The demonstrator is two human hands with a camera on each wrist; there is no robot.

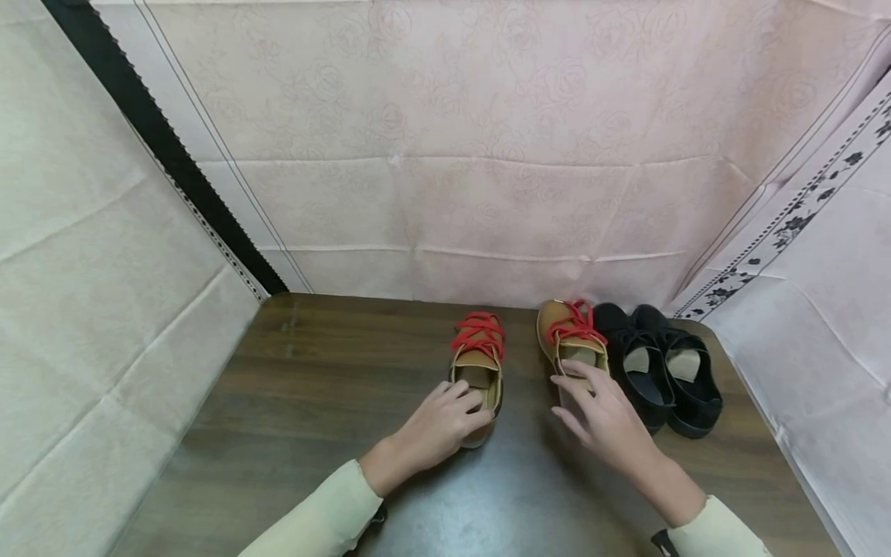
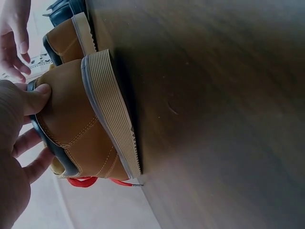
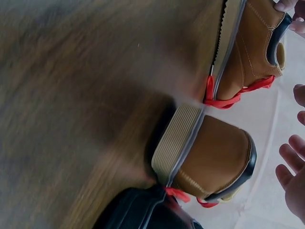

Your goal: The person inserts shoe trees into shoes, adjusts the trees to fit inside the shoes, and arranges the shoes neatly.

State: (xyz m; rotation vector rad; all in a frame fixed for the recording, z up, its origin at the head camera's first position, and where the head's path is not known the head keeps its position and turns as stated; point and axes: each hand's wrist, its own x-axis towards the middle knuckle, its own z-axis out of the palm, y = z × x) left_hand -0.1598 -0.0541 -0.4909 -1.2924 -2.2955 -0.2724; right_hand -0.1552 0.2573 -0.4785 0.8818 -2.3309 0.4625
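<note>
A brown lace-up shoe [image 1: 480,360] with red laces stands on the wooden table, toe toward the back wall. My left hand [image 1: 442,422] pinches its heel collar; the left wrist view shows the thumb on the outside of the brown heel [image 2: 66,102]. Farther right is the matching brown shoe [image 1: 550,321], also laced in red. Over its heel hovers my right hand [image 1: 605,418], fingers spread and slightly bent. In the right wrist view those fingers [image 3: 293,160] are apart from the shoe's heel [image 3: 217,148] and hold nothing.
Two black shoes [image 1: 689,383] stand side by side at the right, close against the right brown shoe. The dark wooden table [image 1: 334,371] ends at a pale patterned cloth [image 1: 480,209] behind it. More light cloth [image 1: 835,309] hangs along the sides.
</note>
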